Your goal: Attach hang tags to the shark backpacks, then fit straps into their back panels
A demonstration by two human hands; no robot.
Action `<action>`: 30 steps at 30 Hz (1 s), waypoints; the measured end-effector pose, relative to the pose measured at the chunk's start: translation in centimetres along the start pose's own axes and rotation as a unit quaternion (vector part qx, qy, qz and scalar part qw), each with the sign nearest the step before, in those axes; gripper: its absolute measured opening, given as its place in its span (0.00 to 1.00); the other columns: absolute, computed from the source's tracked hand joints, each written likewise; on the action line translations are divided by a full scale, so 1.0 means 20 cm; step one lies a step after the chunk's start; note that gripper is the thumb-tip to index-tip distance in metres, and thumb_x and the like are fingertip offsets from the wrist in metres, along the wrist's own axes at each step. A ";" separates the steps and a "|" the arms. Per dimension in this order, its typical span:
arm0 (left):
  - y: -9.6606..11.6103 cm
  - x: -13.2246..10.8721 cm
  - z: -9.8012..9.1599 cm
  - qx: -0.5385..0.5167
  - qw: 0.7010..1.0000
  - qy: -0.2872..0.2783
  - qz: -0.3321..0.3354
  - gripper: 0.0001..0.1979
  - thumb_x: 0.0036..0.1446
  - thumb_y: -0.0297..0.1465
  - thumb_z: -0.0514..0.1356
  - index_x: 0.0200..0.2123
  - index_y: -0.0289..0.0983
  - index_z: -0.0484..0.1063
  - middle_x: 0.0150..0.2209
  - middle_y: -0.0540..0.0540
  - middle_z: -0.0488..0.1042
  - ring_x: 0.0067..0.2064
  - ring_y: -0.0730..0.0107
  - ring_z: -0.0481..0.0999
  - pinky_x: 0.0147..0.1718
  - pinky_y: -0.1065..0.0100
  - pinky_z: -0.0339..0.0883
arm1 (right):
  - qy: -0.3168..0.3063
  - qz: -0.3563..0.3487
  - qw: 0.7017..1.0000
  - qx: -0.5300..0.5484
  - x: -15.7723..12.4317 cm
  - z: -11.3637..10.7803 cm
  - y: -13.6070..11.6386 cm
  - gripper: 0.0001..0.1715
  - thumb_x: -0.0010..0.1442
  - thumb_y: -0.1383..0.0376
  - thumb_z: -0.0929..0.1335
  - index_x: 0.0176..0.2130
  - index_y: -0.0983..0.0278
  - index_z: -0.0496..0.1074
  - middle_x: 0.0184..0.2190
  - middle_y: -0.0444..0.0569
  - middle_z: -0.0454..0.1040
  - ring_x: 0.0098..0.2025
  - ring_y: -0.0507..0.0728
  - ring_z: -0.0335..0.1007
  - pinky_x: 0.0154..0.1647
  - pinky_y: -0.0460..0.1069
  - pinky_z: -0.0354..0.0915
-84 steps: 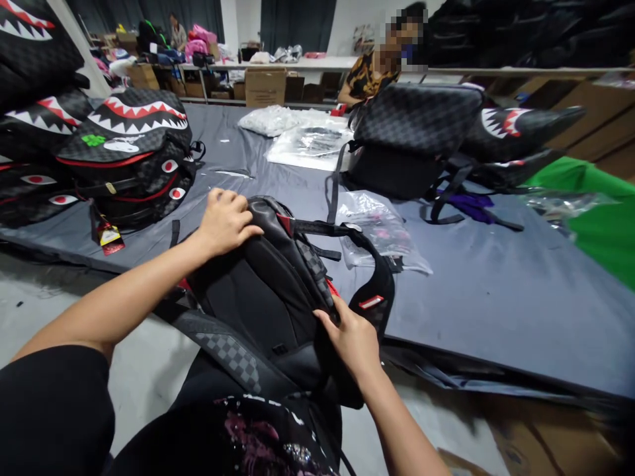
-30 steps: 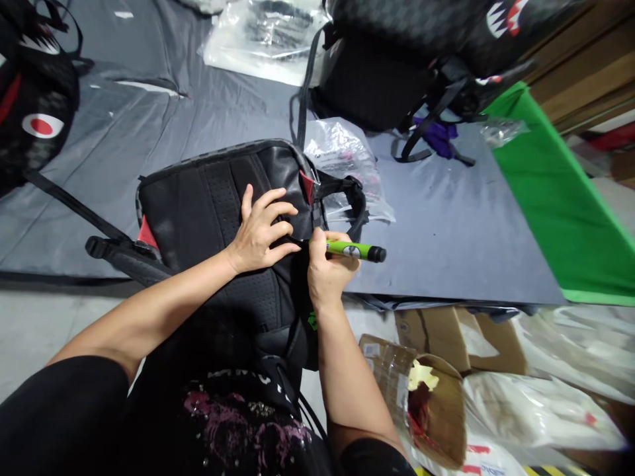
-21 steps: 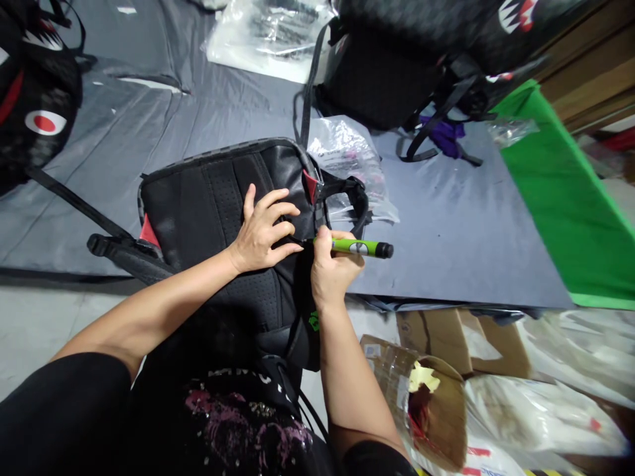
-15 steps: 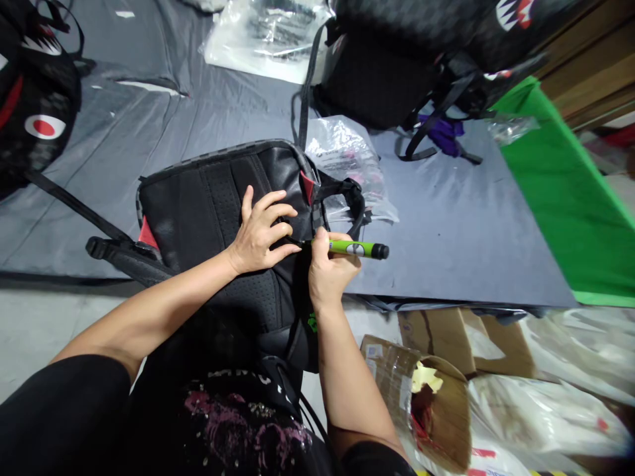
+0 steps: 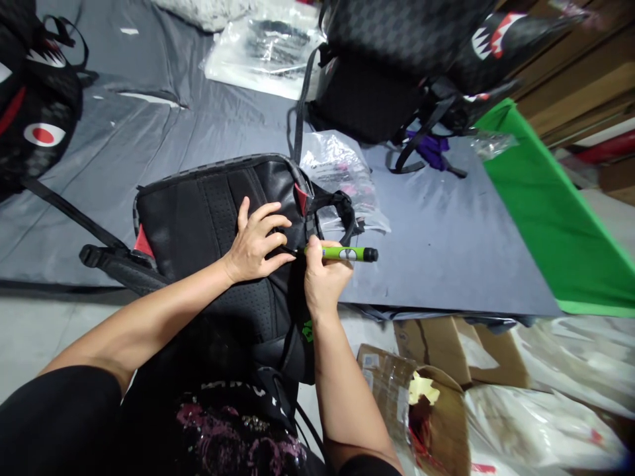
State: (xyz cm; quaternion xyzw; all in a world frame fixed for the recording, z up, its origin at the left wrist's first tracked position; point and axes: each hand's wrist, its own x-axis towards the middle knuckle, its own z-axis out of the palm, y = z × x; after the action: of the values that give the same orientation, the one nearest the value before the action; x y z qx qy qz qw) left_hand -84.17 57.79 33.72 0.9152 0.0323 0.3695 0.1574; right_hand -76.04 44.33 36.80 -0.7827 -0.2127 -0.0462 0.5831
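Marker [image 5: 343, 254], slim green/blk plastic — grasped in R hand [image 5: 327, 285], long axis sideways, tip by L hand [image 5: 254, 248], splayed w/o grip on blk leather-look backpack [image 5: 173, 215].

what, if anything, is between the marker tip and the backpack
Nothing visible. The right hand holds the green marker with its tip at the black backpack, close beside the left hand; whether it touches is too small to tell.
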 end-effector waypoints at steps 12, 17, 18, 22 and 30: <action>0.00 0.00 0.00 -0.007 1.000 0.026 0.012 0.14 0.57 0.45 0.62 0.33 0.40 0.72 0.47 0.45 0.76 0.62 0.52 0.63 0.67 0.37 0.31 | -0.024 0.019 0.999 0.015 0.01 0.00 0.02 0.18 0.60 0.54 0.68 0.29 0.66 0.72 0.21 0.44 0.72 0.24 0.53 0.67 0.28 0.48 0.63; 0.01 0.00 0.00 -0.003 0.999 0.034 0.016 0.13 0.57 0.43 0.63 0.33 0.40 0.72 0.47 0.45 0.76 0.62 0.52 0.64 0.67 0.38 0.32 | -0.013 0.006 1.000 0.003 0.00 0.00 0.03 0.18 0.60 0.54 0.68 0.27 0.65 0.71 0.20 0.44 0.71 0.22 0.52 0.66 0.26 0.47 0.62; 0.01 0.01 0.00 -0.004 0.999 0.038 0.020 0.13 0.57 0.43 0.63 0.33 0.39 0.72 0.47 0.45 0.76 0.62 0.53 0.64 0.67 0.38 0.33 | -0.015 0.003 1.000 0.002 0.01 0.00 0.03 0.18 0.60 0.55 0.68 0.27 0.65 0.71 0.20 0.44 0.71 0.22 0.52 0.66 0.26 0.47 0.62; 0.01 0.00 0.00 -0.005 0.999 0.040 0.023 0.12 0.57 0.42 0.63 0.34 0.39 0.71 0.48 0.45 0.76 0.62 0.53 0.64 0.67 0.39 0.32 | -0.006 0.000 1.000 0.001 0.01 0.00 0.03 0.17 0.60 0.55 0.68 0.28 0.66 0.72 0.22 0.45 0.72 0.23 0.52 0.67 0.27 0.47 0.64; 0.01 0.01 0.00 0.000 0.999 0.036 0.021 0.12 0.58 0.42 0.63 0.34 0.39 0.72 0.47 0.45 0.76 0.62 0.53 0.64 0.67 0.38 0.33 | -0.011 0.005 1.000 0.010 0.01 0.00 0.02 0.17 0.59 0.56 0.69 0.27 0.66 0.71 0.20 0.44 0.71 0.22 0.52 0.67 0.25 0.46 0.63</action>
State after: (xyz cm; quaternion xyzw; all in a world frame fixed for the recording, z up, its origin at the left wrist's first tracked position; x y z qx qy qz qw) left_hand -84.11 57.61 33.86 0.9018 0.0187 0.4055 0.1482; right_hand -75.79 44.37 36.53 -0.7784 -0.2155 -0.0319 0.5888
